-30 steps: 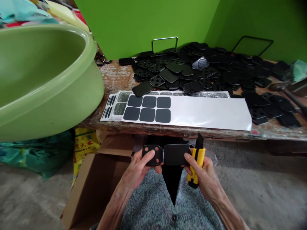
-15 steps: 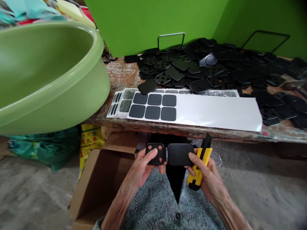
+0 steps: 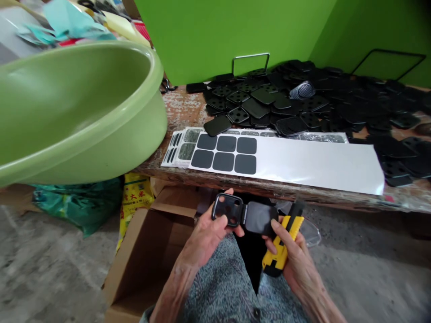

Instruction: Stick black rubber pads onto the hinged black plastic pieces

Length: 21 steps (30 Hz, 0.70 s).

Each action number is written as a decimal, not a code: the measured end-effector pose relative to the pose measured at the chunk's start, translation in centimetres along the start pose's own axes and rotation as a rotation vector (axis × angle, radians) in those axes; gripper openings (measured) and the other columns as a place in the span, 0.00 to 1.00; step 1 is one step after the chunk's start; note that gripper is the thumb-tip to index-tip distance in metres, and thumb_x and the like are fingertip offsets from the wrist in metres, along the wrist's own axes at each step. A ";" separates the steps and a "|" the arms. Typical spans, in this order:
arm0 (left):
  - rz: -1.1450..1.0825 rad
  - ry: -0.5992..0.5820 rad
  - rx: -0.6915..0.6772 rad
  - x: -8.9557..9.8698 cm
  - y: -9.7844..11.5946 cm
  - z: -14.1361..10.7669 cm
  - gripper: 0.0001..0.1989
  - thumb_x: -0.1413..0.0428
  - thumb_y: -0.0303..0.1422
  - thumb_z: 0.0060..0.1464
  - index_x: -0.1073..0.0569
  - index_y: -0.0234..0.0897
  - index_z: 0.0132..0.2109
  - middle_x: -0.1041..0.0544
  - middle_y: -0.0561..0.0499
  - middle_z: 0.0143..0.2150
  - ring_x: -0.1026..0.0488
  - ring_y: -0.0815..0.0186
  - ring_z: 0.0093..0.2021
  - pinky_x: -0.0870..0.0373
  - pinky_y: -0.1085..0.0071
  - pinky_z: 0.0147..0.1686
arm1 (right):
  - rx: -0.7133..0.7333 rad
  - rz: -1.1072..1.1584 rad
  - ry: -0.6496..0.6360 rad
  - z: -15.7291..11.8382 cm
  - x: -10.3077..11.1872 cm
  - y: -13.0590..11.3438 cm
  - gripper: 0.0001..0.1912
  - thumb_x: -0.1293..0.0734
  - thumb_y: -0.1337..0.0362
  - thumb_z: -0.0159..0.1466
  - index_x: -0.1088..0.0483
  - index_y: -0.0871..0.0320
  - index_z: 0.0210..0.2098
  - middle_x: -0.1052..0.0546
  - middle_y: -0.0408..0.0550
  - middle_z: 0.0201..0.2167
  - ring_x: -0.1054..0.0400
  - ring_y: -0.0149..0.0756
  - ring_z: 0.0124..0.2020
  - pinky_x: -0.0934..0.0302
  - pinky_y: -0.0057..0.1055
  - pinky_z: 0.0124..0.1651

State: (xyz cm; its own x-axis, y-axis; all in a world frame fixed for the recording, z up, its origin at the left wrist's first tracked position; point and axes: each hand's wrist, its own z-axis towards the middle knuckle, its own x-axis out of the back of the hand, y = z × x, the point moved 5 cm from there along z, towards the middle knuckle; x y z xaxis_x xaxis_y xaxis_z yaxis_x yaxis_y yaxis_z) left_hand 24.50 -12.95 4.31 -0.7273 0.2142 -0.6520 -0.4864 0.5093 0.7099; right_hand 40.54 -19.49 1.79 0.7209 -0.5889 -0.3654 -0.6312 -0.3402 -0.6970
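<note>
Hands both grasping, just below the surface [image 3: 336, 202]: left hand [image 3: 205, 240] pinching a hinged black pad [image 3: 260, 217], right hand [image 3: 290, 264] clasping a yellow cutter [image 3: 281, 246] against it. Seemingly light and stiff; probably best held by the edges.

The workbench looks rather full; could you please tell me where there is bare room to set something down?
Worn wood shows between the green plastic basin and the black pieces, behind the white sheet. A narrow strip edges the front. The back and right are crowded.
</note>
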 end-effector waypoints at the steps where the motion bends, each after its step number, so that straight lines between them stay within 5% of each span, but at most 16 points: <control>1: -0.060 -0.045 -0.016 -0.3 0.2 0.0 0.28 0.45 0.37 0.57 0.42 0.45 0.64 0.26 0.47 0.44 0.27 0.64 0.34 0.33 0.62 0.40 | -0.033 0.027 0.009 -0.1 -0.1 0.2 0.20 0.24 0.57 0.53 0.34 0.57 0.38 0.30 0.39 0.24 0.45 0.20 0.17 0.46 0.18 0.21; 7: -0.161 -0.046 -0.019 -1.4 1.0 0.3 0.21 0.53 0.45 0.60 0.33 0.44 0.57 0.27 0.45 0.48 0.30 0.67 0.28 0.33 0.66 0.34 | -0.090 0.057 -0.049 -0.5 -0.8 1.2 0.17 0.26 0.57 0.55 0.35 0.54 0.39 0.32 0.38 0.26 0.44 0.23 0.19 0.44 0.20 0.23; 11: 0.137 0.136 -0.153 -1.7 1.5 0.3 0.21 0.49 0.44 0.58 0.33 0.44 0.57 0.28 0.45 0.52 0.30 0.58 0.46 0.32 0.65 0.43 | -0.045 -0.115 -0.106 -0.1 -0.9 1.7 0.17 0.29 0.52 0.58 0.35 0.54 0.40 0.31 0.39 0.23 0.44 0.26 0.18 0.45 0.23 0.22; 16: 0.555 0.348 -0.217 -1.1 2.9 -0.1 0.12 0.51 0.35 0.60 0.25 0.41 0.45 0.24 0.48 0.48 0.34 0.56 0.54 0.44 0.63 0.57 | 0.487 -0.892 -0.144 0.2 -1.7 -2.6 0.22 0.35 0.53 0.63 0.36 0.52 0.54 0.24 0.46 0.32 0.33 0.35 0.24 0.39 0.29 0.27; 21: 0.695 0.393 -0.196 -0.4 3.7 -0.4 0.10 0.48 0.34 0.58 0.25 0.44 0.45 0.26 0.51 0.40 0.32 0.60 0.45 0.41 0.69 0.50 | 0.978 -1.426 -0.570 -2.4 -5.7 -5.0 0.27 0.45 0.73 0.62 0.41 0.48 0.59 0.26 0.50 0.43 0.29 0.40 0.37 0.35 0.34 0.35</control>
State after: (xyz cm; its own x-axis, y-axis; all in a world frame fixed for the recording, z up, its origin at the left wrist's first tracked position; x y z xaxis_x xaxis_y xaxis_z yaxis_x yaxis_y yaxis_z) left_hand 22.85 -11.48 7.30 -0.9925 0.1014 0.0681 0.0879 0.2054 0.9747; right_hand 38.92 -16.20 8.83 0.6294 0.1006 0.7705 0.7111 0.3252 -0.6234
